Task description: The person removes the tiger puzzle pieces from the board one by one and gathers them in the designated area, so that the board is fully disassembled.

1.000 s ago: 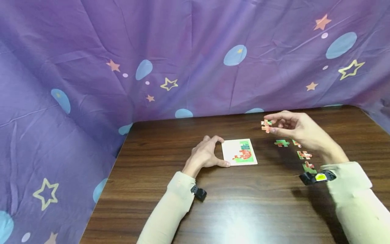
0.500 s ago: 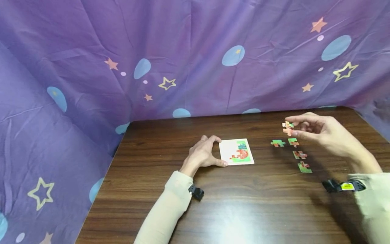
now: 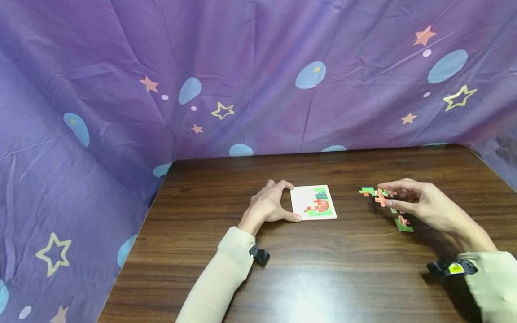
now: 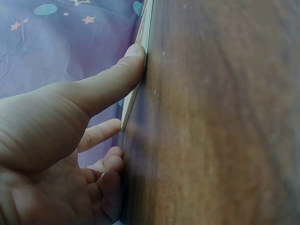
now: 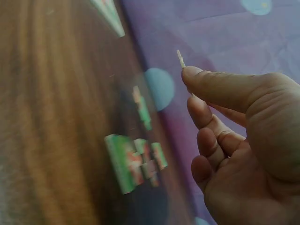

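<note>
Purple cloth [image 3: 121, 215], printed with stars and blue ovals, hangs to the left of and behind a dark wooden bench [image 3: 181, 206]. The left hand [image 3: 267, 204] grips the left side of a square white puzzle board [image 3: 302, 202], thumb and index finger at its 2 left corners; the board lies flat. Red, green and blue fitted pieces [image 3: 321, 206] cover part of its right side. Well apart, farther right, a loose green-and-orange piece [image 3: 366, 192] lies on the bench. Just beside it, the right hand [image 3: 428, 204] pinches 1 reddish piece [image 3: 381, 198] between thumb and fingertip, above the bench. Nearby lie 3 more pieces, 2 partly hidden by that hand, the nearest a green-and-red piece [image 3: 404, 224] in plain view.
</note>
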A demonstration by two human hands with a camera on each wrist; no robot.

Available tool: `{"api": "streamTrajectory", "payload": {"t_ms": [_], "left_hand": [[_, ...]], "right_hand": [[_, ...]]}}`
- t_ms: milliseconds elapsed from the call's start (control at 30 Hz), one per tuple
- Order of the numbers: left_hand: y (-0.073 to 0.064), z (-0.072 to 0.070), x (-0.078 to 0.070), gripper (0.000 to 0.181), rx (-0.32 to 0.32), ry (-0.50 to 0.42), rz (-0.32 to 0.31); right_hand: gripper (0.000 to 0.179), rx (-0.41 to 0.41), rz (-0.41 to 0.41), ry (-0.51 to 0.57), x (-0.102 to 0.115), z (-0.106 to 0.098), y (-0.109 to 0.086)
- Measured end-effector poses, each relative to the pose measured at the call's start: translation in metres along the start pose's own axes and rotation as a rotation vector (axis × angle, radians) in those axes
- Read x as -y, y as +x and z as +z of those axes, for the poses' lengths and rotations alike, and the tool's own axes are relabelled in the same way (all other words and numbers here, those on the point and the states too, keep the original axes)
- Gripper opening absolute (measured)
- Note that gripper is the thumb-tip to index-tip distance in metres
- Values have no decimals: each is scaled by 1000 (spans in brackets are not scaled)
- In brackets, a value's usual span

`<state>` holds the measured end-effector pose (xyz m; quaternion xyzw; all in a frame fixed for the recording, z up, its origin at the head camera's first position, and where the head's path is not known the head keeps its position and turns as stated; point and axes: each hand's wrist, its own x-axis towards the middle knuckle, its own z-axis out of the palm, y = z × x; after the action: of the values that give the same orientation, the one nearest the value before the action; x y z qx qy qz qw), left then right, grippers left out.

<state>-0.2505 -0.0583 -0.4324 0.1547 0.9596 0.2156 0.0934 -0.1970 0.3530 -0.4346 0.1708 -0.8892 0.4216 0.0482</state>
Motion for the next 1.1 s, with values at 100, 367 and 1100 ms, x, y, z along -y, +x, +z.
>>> {"api": "streamTrajectory", "payload": {"t_ms": [100, 367, 1100], "left_hand": [[1, 0, 0, 96, 4, -1, 1], [1, 0, -1, 96, 2, -4, 2], [0, 2, 0, 96, -2, 3, 9]], "right_hand": [[43, 1, -25, -36, -8, 5, -1], [42, 20, -42, -76, -23, 15, -4], [39, 29, -74, -133, -32, 19, -4]]}}
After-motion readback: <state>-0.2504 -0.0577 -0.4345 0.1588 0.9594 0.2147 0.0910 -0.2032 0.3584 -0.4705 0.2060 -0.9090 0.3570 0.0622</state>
